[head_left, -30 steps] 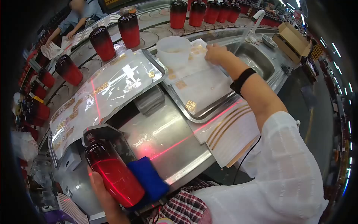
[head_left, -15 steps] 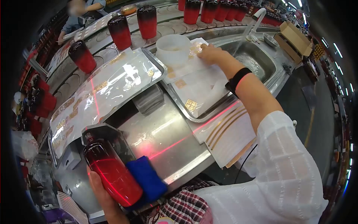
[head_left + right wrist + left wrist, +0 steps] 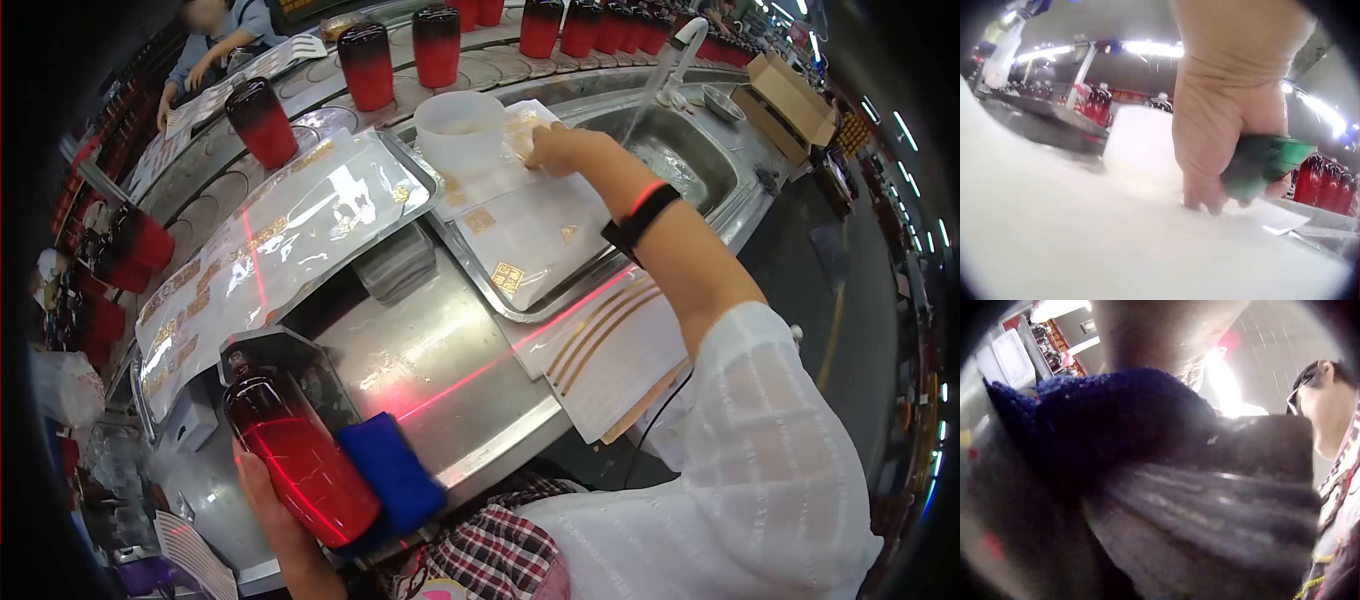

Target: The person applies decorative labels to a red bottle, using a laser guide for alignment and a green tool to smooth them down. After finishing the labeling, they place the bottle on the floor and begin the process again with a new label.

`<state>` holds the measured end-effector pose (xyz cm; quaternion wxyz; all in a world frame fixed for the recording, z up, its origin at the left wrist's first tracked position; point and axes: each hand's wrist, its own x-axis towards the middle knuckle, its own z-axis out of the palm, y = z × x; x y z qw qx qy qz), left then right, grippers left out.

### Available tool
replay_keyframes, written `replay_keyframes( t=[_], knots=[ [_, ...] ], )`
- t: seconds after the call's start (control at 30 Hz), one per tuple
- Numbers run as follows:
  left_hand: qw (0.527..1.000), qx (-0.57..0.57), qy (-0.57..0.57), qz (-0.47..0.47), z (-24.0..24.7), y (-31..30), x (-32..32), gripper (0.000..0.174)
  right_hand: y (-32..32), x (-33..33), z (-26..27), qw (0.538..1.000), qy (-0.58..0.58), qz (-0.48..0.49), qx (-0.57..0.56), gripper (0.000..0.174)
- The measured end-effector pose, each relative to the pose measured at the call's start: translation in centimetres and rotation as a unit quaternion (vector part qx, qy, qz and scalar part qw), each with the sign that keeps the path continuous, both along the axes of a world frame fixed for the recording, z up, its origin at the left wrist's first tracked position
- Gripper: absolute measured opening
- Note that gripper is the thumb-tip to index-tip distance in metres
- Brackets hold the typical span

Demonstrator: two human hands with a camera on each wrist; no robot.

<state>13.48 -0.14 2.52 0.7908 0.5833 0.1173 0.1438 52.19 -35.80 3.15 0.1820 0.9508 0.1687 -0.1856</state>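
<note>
My left hand [image 3: 268, 505] grips a glossy bottle [image 3: 305, 465], black at the neck and fading to red, tilted near the table's front edge. Most of its fingers are hidden beneath the bottle. A blue cloth [image 3: 392, 472] lies beside the bottle. Over a metal tray, my right hand [image 3: 565, 150] reaches to the far end of a white sheet [image 3: 535, 235] with gold decals [image 3: 508, 277], next to a translucent white tub [image 3: 458, 135]. In the right wrist view a flat green piece [image 3: 1263, 164] sits in its curled fingers, whose tips are down at the sheet.
Another tray with a glossy decal sheet [image 3: 300, 225] stands left of centre. Red-black bottles [image 3: 365, 68] line the conveyor behind. Water runs from a tap [image 3: 690, 35] into the sink [image 3: 690, 170]. Gold-striped sheets [image 3: 610, 345] lie at the front right; a person [image 3: 225, 40] sits opposite.
The bottles on the conveyor have travelled to the right. My right hand has shifted slightly left along the far end of the sheet. The left hand keeps its bottle almost still.
</note>
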Motion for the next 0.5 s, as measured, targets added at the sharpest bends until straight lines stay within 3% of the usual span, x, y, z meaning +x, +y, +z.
replay_keyframes(
  t=[0.03,0.13,0.23,0.27,0.37,0.47,0.5],
  knots=[
    [1.000,-0.007,0.001,-0.002,0.1,-0.1,0.0,0.061,-0.1,-1.7,2.0,0.996,0.042,0.048,-0.067,0.050],
    [1.000,-0.022,0.010,-0.006,0.2,-0.4,0.1,0.061,-3.2,-2.1,2.8,0.985,0.161,0.064,-0.023,0.038],
    [1.000,-0.020,0.014,-0.013,0.0,-0.1,0.1,0.062,-6.3,-2.3,-0.9,0.980,-0.023,-0.057,0.191,0.046],
    [1.000,-0.010,0.010,-0.022,0.1,-0.2,0.1,0.062,-5.4,-3.9,0.1,0.982,-0.018,-0.081,0.168,0.049],
    [1.000,-0.001,0.006,-0.026,-0.1,0.5,0.0,0.064,-4.0,-5.5,2.5,0.998,-0.052,-0.023,0.012,0.045],
    [1.000,0.000,0.012,-0.014,0.1,0.0,0.0,0.064,-7.0,-2.7,-0.1,0.978,-0.152,-0.076,0.121,0.030],
    [1.000,0.001,0.014,-0.009,0.2,-0.3,0.0,0.064,-7.2,-2.5,-0.6,0.976,-0.169,-0.091,0.101,0.029]
  ],
)
